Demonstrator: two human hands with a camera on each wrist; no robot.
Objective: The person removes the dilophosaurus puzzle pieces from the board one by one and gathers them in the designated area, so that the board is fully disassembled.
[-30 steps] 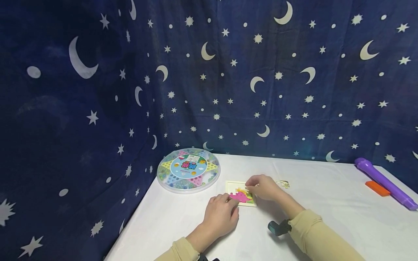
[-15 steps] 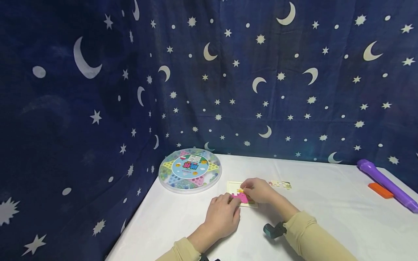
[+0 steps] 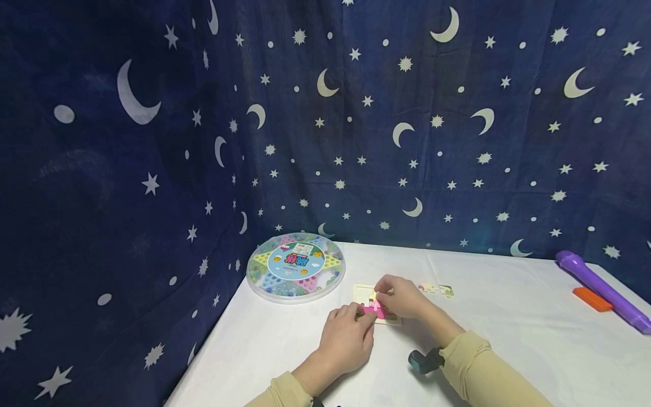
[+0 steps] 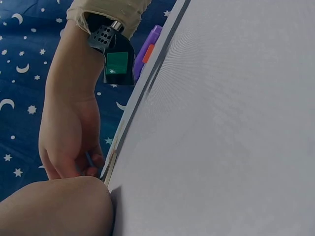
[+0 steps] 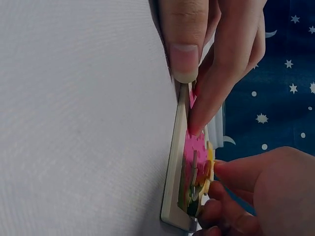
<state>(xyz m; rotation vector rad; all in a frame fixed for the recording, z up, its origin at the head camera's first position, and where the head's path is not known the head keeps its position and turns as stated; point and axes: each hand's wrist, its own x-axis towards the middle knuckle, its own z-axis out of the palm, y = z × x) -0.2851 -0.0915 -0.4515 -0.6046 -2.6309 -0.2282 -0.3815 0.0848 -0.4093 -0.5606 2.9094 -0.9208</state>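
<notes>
A small jigsaw puzzle in a cream frame (image 3: 361, 290) lies on the white table, with pink pieces (image 3: 380, 314) filling its near part. My left hand (image 3: 347, 339) rests at its left side; in the right wrist view a finger touches the pink area and the thumb is at the frame's end. Over the frame's right side, my right hand (image 3: 402, 297) pinches a jigsaw piece (image 5: 210, 167) with yellow on it, tilted against the pieces below. The piece's far side is hidden by the fingers. In the left wrist view the puzzle is almost wholly hidden.
Loose jigsaw pieces (image 3: 429, 288) lie just beyond the right hand. A round clear-lidded Chinese checkers box (image 3: 295, 267) stands at the back left. At the far right are a purple microphone-shaped toy (image 3: 605, 291) and an orange block (image 3: 592, 299). A starry curtain (image 3: 356, 141) hangs behind.
My right hand has moved slightly left across the frame, uncovering the loose pieces behind it. The piece in its fingers is now turned up at an angle. My left hand stays nearly still.
</notes>
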